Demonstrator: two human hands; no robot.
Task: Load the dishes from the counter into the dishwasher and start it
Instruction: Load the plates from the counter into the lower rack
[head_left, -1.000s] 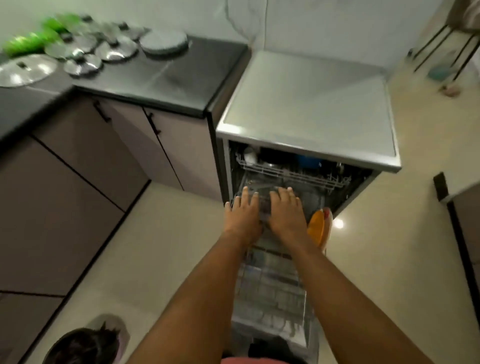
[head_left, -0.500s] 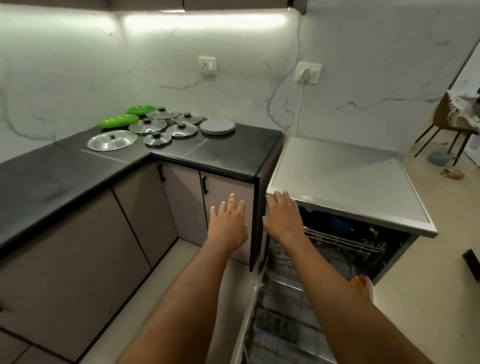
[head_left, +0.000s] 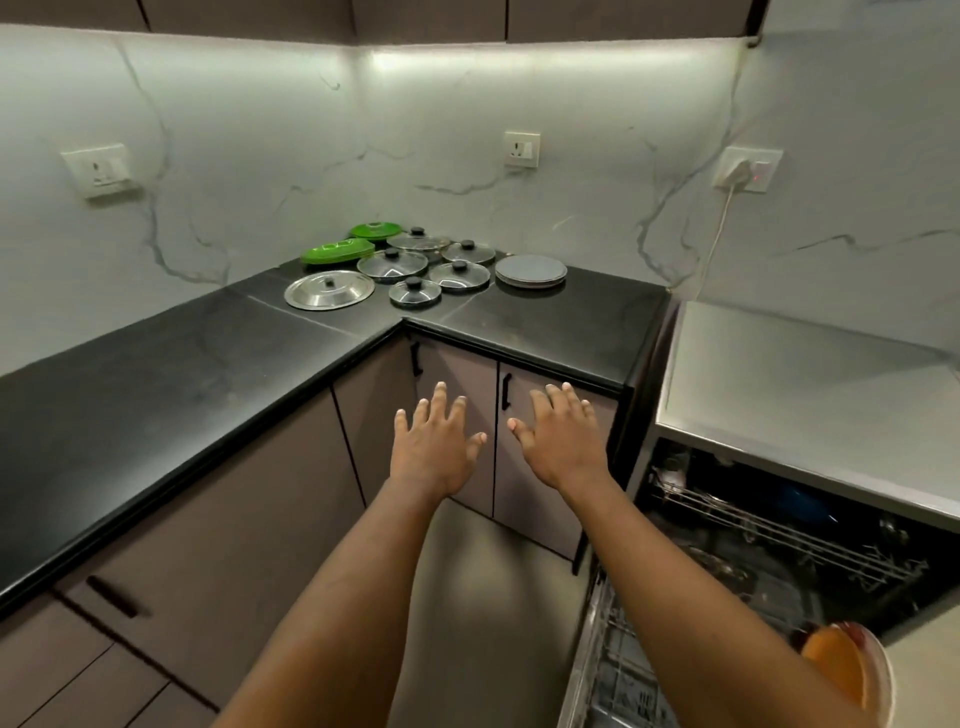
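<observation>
Steel lids and plates wait on the counter, the dishwasher open, seemingly part-loaded; left hand and right hand empty, fingers spread.

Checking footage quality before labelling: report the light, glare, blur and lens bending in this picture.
Head view: a bright band lights the top of the wall. Soft glare lies on the steel lid and on top of the dishwasher, whose inside is dark. The wide lens bows the counter edge. The orange bowl at the lower right is blurred. The left hand and right hand look sharp.
</observation>
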